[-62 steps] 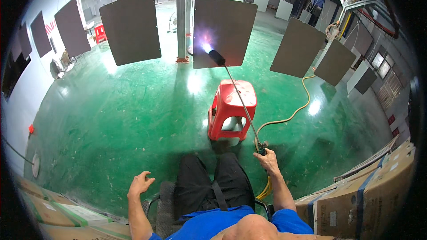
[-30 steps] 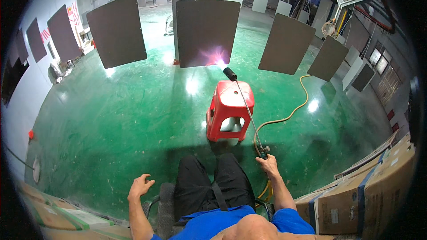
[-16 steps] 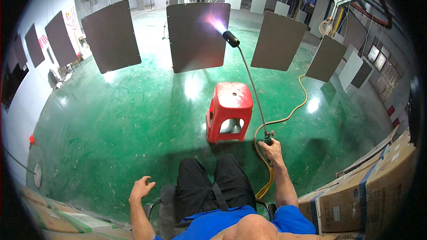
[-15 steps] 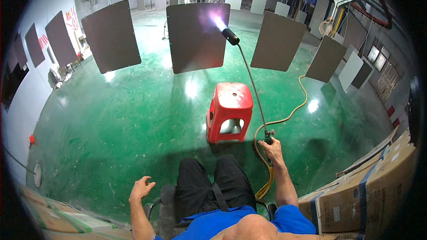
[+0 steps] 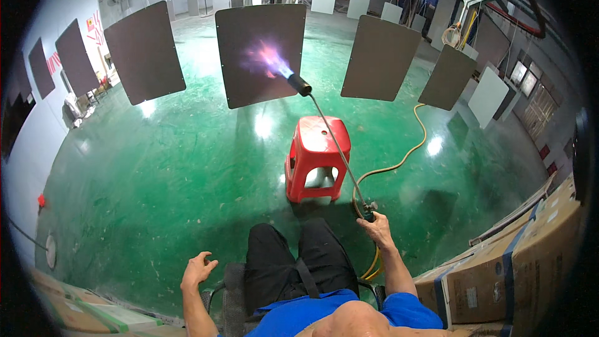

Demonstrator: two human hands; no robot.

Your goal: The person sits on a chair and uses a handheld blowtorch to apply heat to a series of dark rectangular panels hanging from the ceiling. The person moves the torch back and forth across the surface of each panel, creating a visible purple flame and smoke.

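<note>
My right hand (image 5: 377, 229) is wrapped round the handle of a long gas torch (image 5: 331, 140), near its valve. The thin metal tube slants up and left past a red plastic stool (image 5: 323, 134) to a black burner head. A blue and purple flame (image 5: 272, 60) leaves the burner and plays against the middle of a dark hanging panel (image 5: 249, 31). My left hand (image 5: 198, 269) holds nothing; its fingers are apart and loosely bent, above the chair's left armrest (image 5: 212, 290). A yellowish hose (image 5: 404, 161) runs from near the torch handle across the floor.
More dark panels hang in a row, one to the left (image 5: 145, 53) and one to the right (image 5: 380, 57). Pale panels hang farther back. Cardboard boxes (image 5: 480, 281) stand close by on my right, with others (image 5: 81, 309) at my left. The floor (image 5: 156, 181) is shiny green.
My right hand has tilted the torch left and lowered its burner. The flame moved from the panel's upper right to its middle. The hanging panels shifted slightly left in view.
</note>
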